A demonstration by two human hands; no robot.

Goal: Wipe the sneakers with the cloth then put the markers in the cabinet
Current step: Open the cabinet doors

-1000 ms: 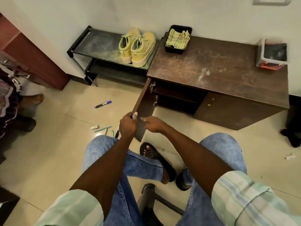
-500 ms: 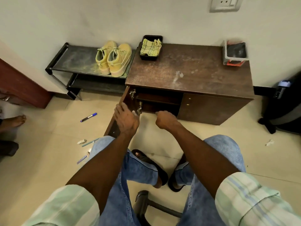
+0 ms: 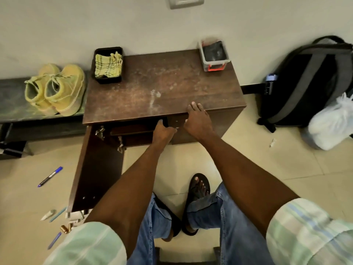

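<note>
- Since 1 s ago we've shifted both hands off the left door's edge & across to the right door; view has swung right too, backpack (image 3: 307, 81) now in shot.
- Nearest: markers (image 3: 50, 176) lie loose on the floor at our left, blue-capped one apart, paler ones + a cap close by the open left door (image 3: 95, 169). We judge them light, stiff, smooth & prone to roll – pinch each at mid-barrel, or scoop several together.
- Left hand (image 3: 163, 131) reaches fwd, arm nearly straight, fingers (image 3: 160, 123) curled round the right door's (image 3: 193, 129) free edge – holding it.
- Right hand (image 3: 197, 121) just beside it, palm down, fingers extended & resting over the bench (image 3: 162, 87) front lip; holds nothing.
- Cabinet is that same unit; left side stands open, shelf visible inside.
- Further: sneakers (image 3: 55, 88) sit as a pair on the low rack, left of the bench – soft uppers, firm soles, prob. best steadied at heel.
- Farthest: cloth (image 3: 108, 66) bunched in a black tray (image 3: 95, 58) at the bench's back-left corner; limp, light, grab anywhere.
</note>
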